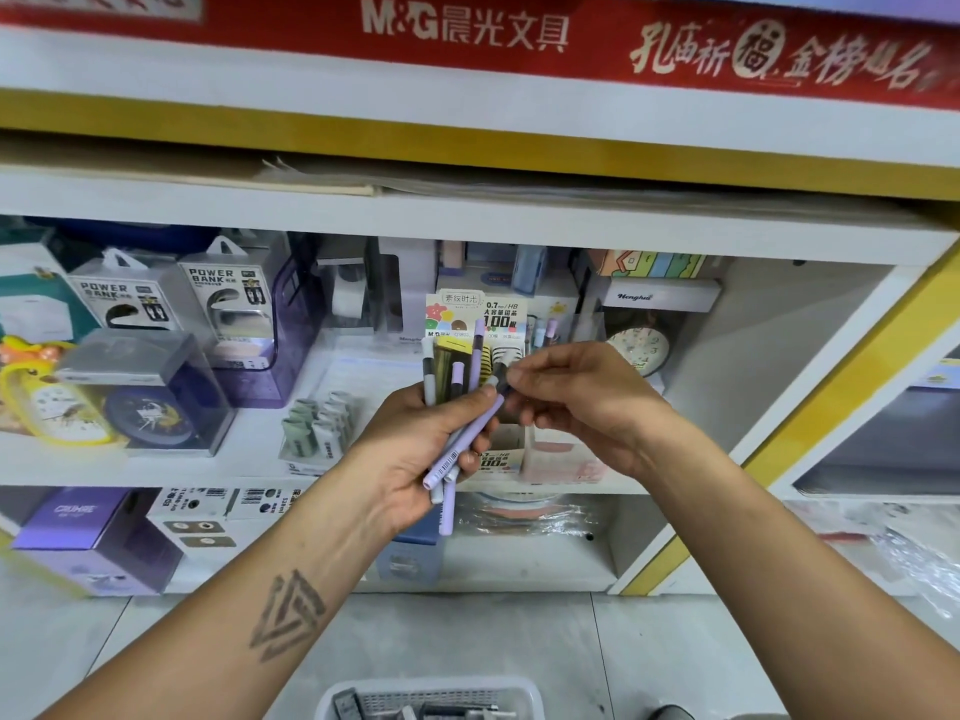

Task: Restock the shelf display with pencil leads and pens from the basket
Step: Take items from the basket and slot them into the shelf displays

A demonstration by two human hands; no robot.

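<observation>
Head view, left to right: power bank boxes (223, 298) and a purple clock box (150, 397) stand on the left of the shelf (467, 220). At centre the left hand (415, 449) grips a bundle of lilac and grey pens (457, 407), fanned upward. Just right, the right hand (566, 392) pinches one pen's tip. Behind them stands the pencil lead display (498, 319). Near, on the floor, sits the white basket (431, 698).
</observation>
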